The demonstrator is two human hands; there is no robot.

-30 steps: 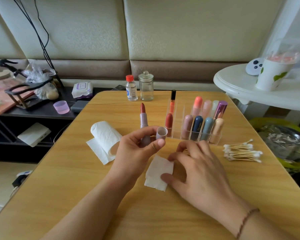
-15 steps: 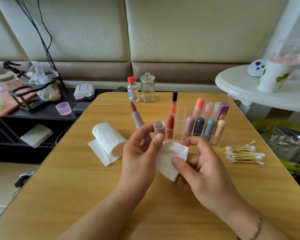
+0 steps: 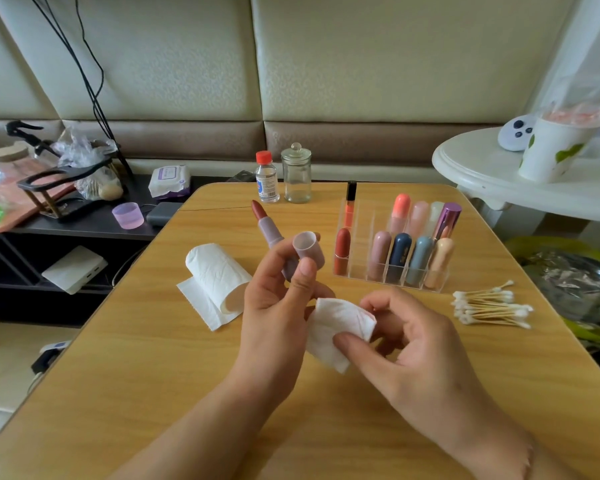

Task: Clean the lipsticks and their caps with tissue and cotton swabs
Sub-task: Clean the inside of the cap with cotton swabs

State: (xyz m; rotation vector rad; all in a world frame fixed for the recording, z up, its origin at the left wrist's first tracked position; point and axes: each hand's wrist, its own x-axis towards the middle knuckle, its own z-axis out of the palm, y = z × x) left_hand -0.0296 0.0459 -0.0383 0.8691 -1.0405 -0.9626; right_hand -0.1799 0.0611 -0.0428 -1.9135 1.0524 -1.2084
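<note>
My left hand (image 3: pixel 274 306) holds an open mauve lipstick (image 3: pixel 269 226), its red-brown bullet tilted up and to the left, together with its mauve cap (image 3: pixel 308 249), pinched between thumb and fingers with the open end up. My right hand (image 3: pixel 413 344) pinches a folded white tissue piece (image 3: pixel 336 327) just below the cap, lifted off the table. A tissue roll (image 3: pixel 219 282) lies to the left. Cotton swabs (image 3: pixel 489 306) lie in a pile at the right. A clear organizer (image 3: pixel 361 275) holds several capped lipsticks.
The wooden table (image 3: pixel 153 358) carries a red-capped bottle (image 3: pixel 267 178) and a glass jar (image 3: pixel 296 174) at its far edge. A cluttered dark shelf (image 3: pixel 84 226) stands to the left, a white round table (image 3: pixel 499 181) with a cup to the right.
My right hand has picked the tissue piece up off the table and brought it beside my left hand. The lipstick has tilted further to the left.
</note>
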